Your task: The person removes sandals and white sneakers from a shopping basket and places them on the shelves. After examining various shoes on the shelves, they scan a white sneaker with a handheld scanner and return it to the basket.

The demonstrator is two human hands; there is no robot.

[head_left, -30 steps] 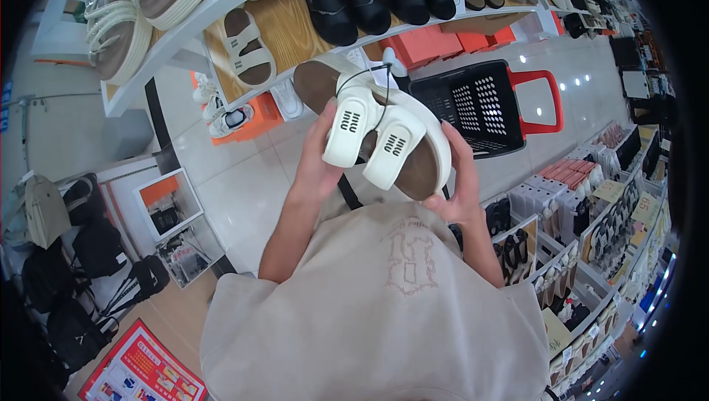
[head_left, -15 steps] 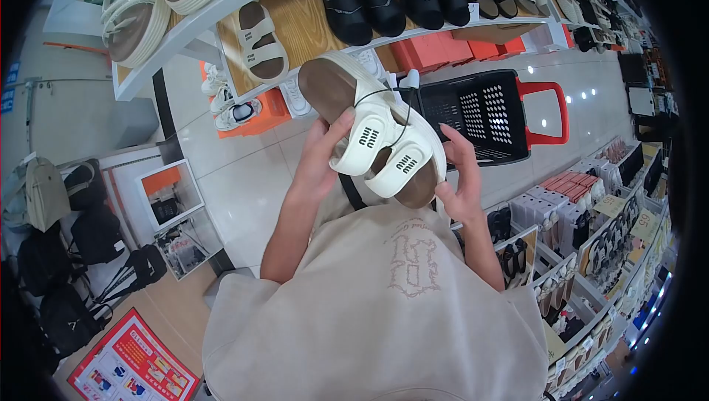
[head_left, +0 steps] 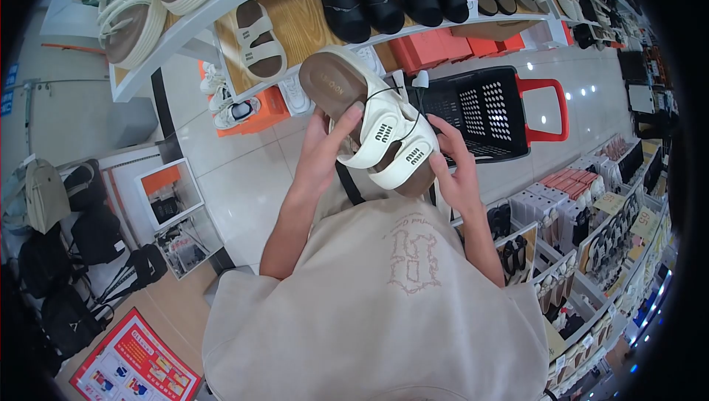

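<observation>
Moved: white sandal [head_left: 384,129] has turned a little since the last frame, so lettering on its brown footbed now shows; right hand [head_left: 458,176] is higher along the side edge; a second white tag end now shows.
Sandal location: in mid-air before the beige shirt [head_left: 384,312], just off the shelf [head_left: 295,17] edge in view; tilted, lettered end up toward the shelf.
Left hand [head_left: 317,153]: narrow, gripping, thumb on the upper side near the footbed, fingers mostly under.
Right hand: partly closed on the far side edge, thumb beside the front strap; looks like a light hold.
Cord: black cord [head_left: 382,91] loops over the straps, white tag ends [head_left: 422,78] near the basket [head_left: 473,120] in view.
Nearby: beige sandal [head_left: 264,54] and black slides [head_left: 351,2] on the shelf; orange box [head_left: 269,113] below.
Slip risk: light right-hand hold plus tilt could let the sandal swing or drop to the floor.
Snag risk: loose cord could catch a finger or strap; a pull could stress strap or tag.
Bump risk: lettered end near the shelf edge, may knock it if raised; real gap unclear.
Hidden: sole underside, most left fingers, any second sandal behind.
Hard to read: footbed lettering, tag ends.
Cut off: upper-left sandals [head_left: 133,13], poster [head_left: 136,360] bottom.
</observation>
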